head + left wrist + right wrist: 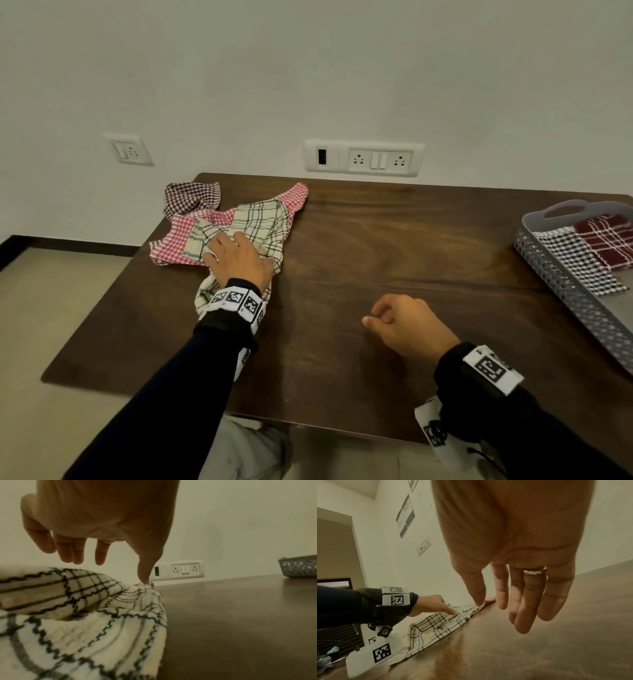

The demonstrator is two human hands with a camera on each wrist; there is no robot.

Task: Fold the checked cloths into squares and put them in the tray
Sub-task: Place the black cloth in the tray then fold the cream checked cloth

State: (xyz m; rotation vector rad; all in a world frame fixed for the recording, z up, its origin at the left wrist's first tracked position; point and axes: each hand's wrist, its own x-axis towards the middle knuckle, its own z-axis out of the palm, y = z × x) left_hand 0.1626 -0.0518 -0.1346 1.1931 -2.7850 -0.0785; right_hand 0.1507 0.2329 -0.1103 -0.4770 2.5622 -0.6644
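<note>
A cream cloth (pixel 260 219) with a black check lies crumpled at the table's far left, on top of a pink checked cloth (pixel 171 246). A dark brown checked cloth (pixel 191 197) sits behind them. My left hand (pixel 239 253) rests on the cream cloth (pixel 85 628) with straight fingers, and its thumb (pixel 145 574) presses a raised fold. My right hand (pixel 390 315) hovers over the bare table near the front, fingers (pixel 522 608) relaxed and holding nothing. The grey perforated tray (pixel 561 284) at the right edge holds a folded black-and-white cloth (pixel 575 263) and a folded maroon one (pixel 606 240).
The dark wooden table (pixel 376 240) stands against a white wall with socket plates (pixel 363 159). Its left edge drops to the floor just past the cloths. Bare wood runs between the cloth pile and the tray (pixel 302 568).
</note>
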